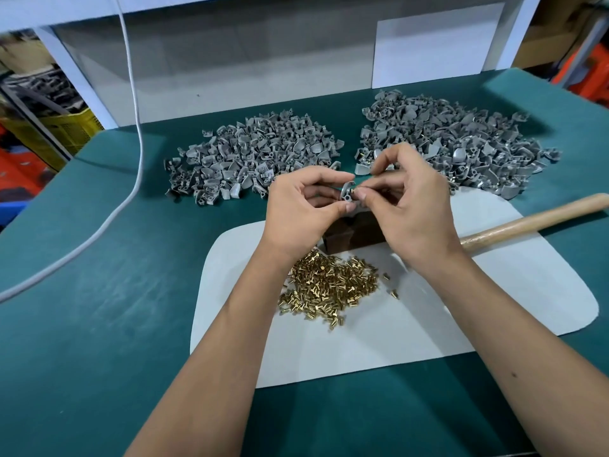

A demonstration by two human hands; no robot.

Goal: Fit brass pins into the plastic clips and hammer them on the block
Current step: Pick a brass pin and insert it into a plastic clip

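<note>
Presently you held one grey plastic clip (346,192) above the dark block (357,234), pinched in the fingers of your left hand (301,207) with its hole side turned toward the other hand, presumably so the bore stayed in sight. Your right hand (408,206) pinched a brass pin (355,191) at the clip's face; how far it had entered could not be told. Both hands met just over the block, likely to keep the drop to it short. The loose brass pins (331,286) lay heaped on the white sheet (461,308) nearest you, within easy reach. The hammer handle (534,222) lay on your right, ungripped. Two piles of clips sat beyond on the green table (82,308): left pile (253,153), right pile (461,143); brass glinted in the right one, so probably finished parts. No writing or label was legible.
</note>
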